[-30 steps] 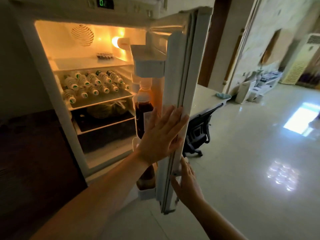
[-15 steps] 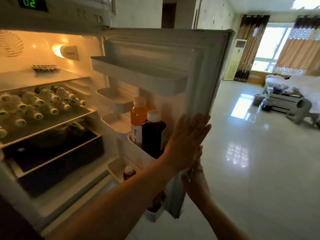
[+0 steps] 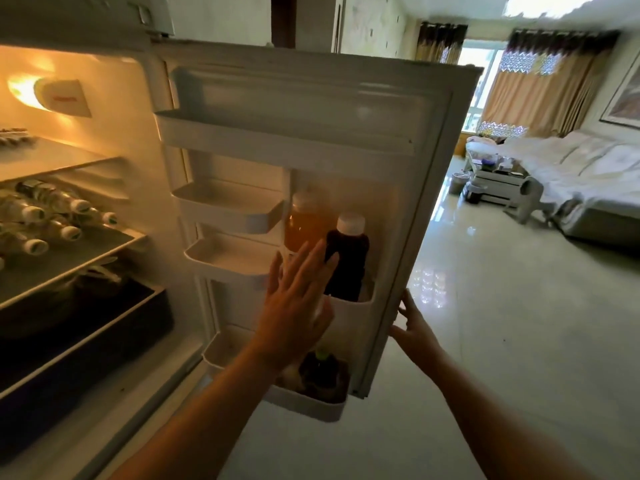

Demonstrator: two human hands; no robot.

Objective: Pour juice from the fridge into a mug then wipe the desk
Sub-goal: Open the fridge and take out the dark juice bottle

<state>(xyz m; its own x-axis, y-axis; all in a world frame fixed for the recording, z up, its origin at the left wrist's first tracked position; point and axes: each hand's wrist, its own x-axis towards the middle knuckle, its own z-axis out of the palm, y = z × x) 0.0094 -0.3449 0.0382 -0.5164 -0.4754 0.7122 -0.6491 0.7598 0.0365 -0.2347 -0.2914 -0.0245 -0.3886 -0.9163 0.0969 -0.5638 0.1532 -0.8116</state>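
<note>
The fridge door (image 3: pixel 311 109) stands wide open, its inner shelves facing me. In a door bin stand an orange juice bottle (image 3: pixel 304 226) and a dark juice bottle (image 3: pixel 349 268) with a white cap. My left hand (image 3: pixel 298 299) hovers in front of them with straight, spread fingers, its fingertips over the dark bottle's shoulder; it holds nothing. My right hand (image 3: pixel 412 323) rests against the door's outer edge, fingers mostly straight and partly hidden behind the door. No mug or desk is in view.
A small dark bottle with a green cap (image 3: pixel 322 368) sits in the lowest door bin. Several bottles (image 3: pixel 45 216) lie on a fridge shelf at left. Shiny tiled floor stretches right toward a covered sofa (image 3: pixel 571 168) and a low table (image 3: pixel 495 178).
The door has swung further open. My left hand left the door's edge and moved in front of the two bottles. My right hand stayed at the door's outer edge.
</note>
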